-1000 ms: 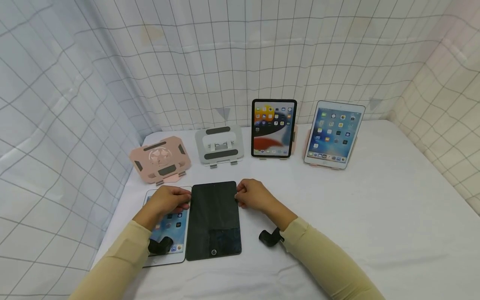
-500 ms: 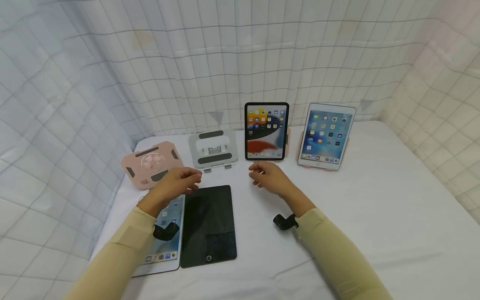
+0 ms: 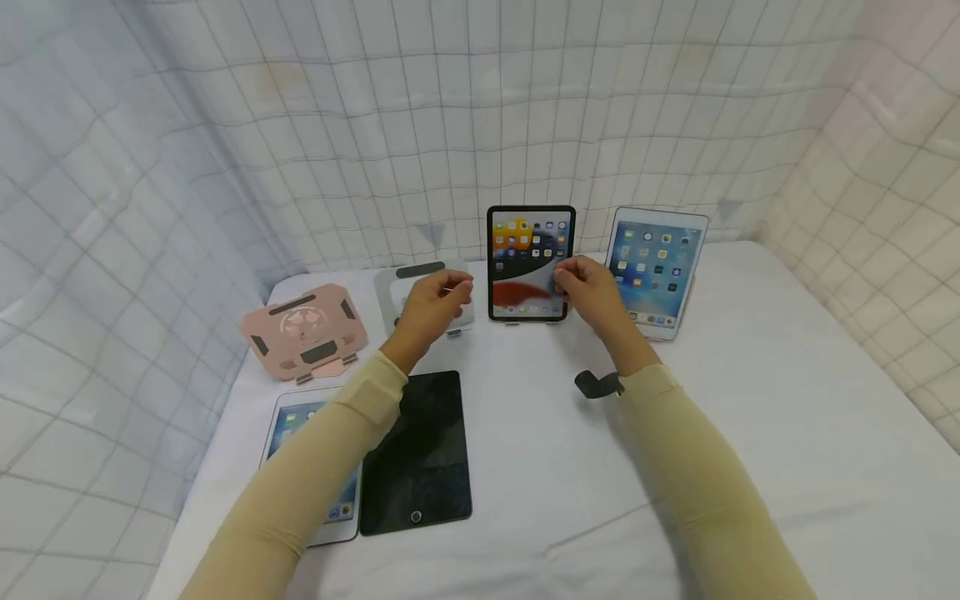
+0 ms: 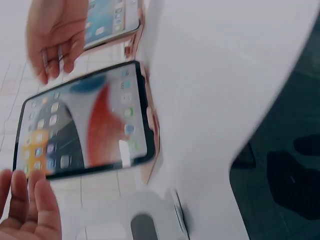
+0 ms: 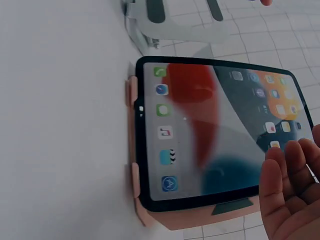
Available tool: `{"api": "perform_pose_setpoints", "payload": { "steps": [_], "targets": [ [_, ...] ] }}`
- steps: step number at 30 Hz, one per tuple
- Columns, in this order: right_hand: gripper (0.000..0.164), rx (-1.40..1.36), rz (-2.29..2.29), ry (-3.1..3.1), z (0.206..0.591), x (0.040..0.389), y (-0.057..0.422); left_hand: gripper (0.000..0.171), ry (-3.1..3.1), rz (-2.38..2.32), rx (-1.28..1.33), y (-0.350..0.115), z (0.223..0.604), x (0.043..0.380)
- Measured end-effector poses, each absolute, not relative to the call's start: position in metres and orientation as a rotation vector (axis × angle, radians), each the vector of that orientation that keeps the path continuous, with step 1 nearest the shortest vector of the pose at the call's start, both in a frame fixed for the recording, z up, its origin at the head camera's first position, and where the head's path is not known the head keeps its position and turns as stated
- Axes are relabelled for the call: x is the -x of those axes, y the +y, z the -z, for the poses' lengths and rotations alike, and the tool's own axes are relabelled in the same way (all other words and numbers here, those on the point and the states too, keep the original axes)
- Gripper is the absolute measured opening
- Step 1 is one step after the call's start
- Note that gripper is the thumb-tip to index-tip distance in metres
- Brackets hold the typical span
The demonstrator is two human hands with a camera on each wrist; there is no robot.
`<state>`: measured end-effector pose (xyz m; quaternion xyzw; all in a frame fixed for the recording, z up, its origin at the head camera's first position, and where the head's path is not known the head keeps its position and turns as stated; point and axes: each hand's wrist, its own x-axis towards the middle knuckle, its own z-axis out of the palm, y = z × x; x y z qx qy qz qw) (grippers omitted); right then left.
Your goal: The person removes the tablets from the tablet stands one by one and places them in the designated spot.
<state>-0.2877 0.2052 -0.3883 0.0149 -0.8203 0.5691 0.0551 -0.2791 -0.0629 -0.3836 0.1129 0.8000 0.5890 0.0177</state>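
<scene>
Left hand [image 3: 432,307] masks much of the grey stand [image 3: 420,270]. Left sleeve [image 3: 322,467] crosses the flat white tablet [image 3: 291,425] and hides the top left corner of the flat black tablet [image 3: 435,454]. Right hand [image 3: 591,292] covers part of the propped black-framed tablet's [image 3: 521,262] right edge; contact: cannot tell. Propped white tablet [image 3: 656,262]: lower left corner hidden by the same hand and wrist. Pink stand [image 5: 192,217] mostly behind the black-framed tablet. Icon labels too small to read.

Left wrist view: both hands and the grey stand cropped; dark shape [image 4: 292,182] at right edge, too dim to identify. Right wrist view: right hand cropped.
</scene>
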Motion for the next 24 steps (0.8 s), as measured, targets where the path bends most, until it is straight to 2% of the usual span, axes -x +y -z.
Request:
{"api": "perform_pose_setpoints", "payload": {
  "steps": [10,16,24],
  "targets": [
    [0.022,0.059,-1.698,-2.209,0.372,0.313,0.213,0.032,2.512,-2.035,-0.326,-0.025,0.373,0.313],
    [0.022,0.171,-1.605,-2.226,0.369,0.322,0.212,0.036,2.615,-1.972,-0.148,-0.005,0.370,0.328],
    [0.026,0.155,-1.768,-2.217,0.372,0.329,0.213,0.035,2.606,-2.002,-0.028,0.004,0.370,0.338]
  ]
}}
